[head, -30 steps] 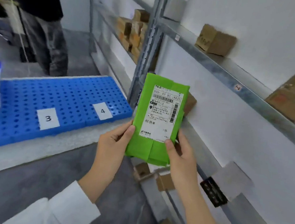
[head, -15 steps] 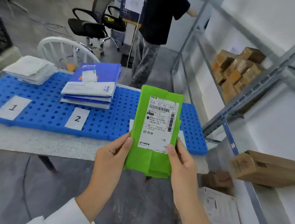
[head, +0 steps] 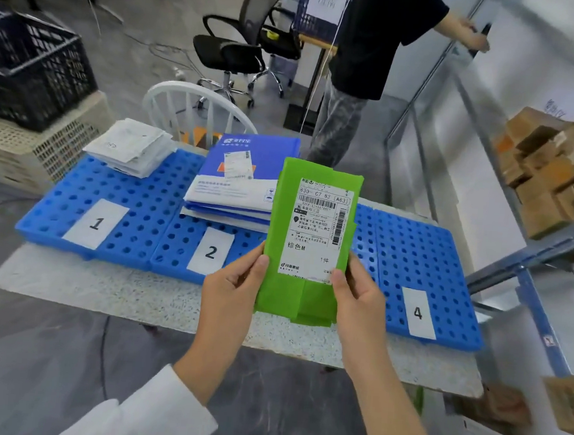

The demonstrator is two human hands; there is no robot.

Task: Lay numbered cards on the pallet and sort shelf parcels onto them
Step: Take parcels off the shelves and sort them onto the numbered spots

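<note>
The grip is as it was half a second ago: the left hand (head: 234,295) and right hand (head: 358,302) still pinch the green parcel (head: 310,236) by its lower edges. Both thumbs are on the front and the other fingers are hidden behind it. The right thumb touches the lower corner of the label (head: 323,216). The parcel stands upright in the air before the pallet (head: 430,256), seen between card 2 (head: 210,252) and card 4 (head: 418,312), which has newly come into sight. Card 1 (head: 95,223) lies far left, and blue mailers (head: 243,186) are stacked behind card 2.
</note>
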